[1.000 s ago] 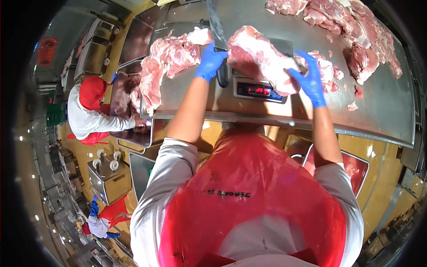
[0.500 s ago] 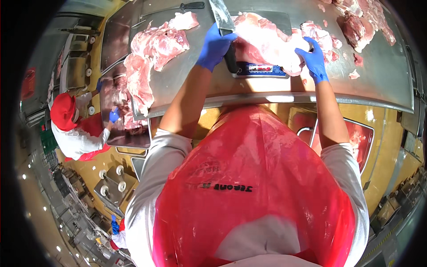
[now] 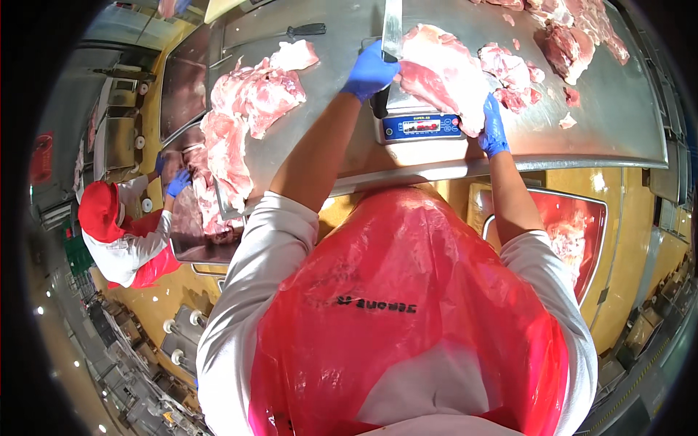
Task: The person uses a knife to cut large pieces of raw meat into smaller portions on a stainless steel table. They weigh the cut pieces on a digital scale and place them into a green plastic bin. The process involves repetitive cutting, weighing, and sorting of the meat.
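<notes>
My left hand (image 3: 372,73), in a blue glove, is closed around the black handle of a knife (image 3: 392,29), its blade pointing to the far side. Its fingers also reach the left edge of a large slab of raw meat (image 3: 445,65). This slab lies slantwise over a digital scale (image 3: 422,128), whose blue front panel shows below it. My right hand (image 3: 494,131), gloved in blue too, grips the slab's near right end, fingers along its side; part of the grip is hidden.
More raw meat (image 3: 256,94) lies to the left on the metal table (image 3: 327,138); smaller pieces (image 3: 509,73) and a larger heap (image 3: 571,47) lie right. A dark-handled tool (image 3: 307,30) rests far left. A co-worker (image 3: 120,225) handles meat in a bin. Below the right edge stands a meat tub (image 3: 574,240).
The slab has turned from lying crosswise to a steeper slant, showing more of the scale's panel. My right hand has come left and nearer, and the knife blade points straighter away.
</notes>
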Motion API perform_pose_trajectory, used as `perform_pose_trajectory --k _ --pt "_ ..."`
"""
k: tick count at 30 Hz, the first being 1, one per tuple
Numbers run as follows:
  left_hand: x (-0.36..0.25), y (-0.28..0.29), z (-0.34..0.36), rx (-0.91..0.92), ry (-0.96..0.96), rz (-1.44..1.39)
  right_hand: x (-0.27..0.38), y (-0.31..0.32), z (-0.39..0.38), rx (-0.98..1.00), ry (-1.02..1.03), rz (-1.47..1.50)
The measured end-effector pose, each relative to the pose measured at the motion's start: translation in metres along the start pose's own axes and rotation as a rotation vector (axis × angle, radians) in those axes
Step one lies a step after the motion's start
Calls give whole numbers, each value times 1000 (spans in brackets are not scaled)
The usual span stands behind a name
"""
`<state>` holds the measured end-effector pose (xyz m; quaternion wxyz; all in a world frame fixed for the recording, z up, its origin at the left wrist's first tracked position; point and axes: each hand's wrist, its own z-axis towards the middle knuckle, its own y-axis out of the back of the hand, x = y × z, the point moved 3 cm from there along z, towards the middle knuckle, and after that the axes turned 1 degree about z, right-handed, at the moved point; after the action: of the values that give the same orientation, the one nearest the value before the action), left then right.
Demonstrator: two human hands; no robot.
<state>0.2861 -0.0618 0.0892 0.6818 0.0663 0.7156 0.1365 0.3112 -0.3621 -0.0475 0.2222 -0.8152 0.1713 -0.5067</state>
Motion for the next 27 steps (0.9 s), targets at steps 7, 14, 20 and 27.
perform_pose_trajectory --k 7,14,20,27 --pt "-14 -8 -11 158 76 -216 41 -7 -18 20 78 156" --pt "-3 -5 0 164 91 -294 72 -68 -8 168 154 -889" --pt "9 4 -2 180 138 -343 102 -59 -4 268 604 -1406" --pt "11 20 -30 22 176 -278 92 -43 66 296 395 -1030"
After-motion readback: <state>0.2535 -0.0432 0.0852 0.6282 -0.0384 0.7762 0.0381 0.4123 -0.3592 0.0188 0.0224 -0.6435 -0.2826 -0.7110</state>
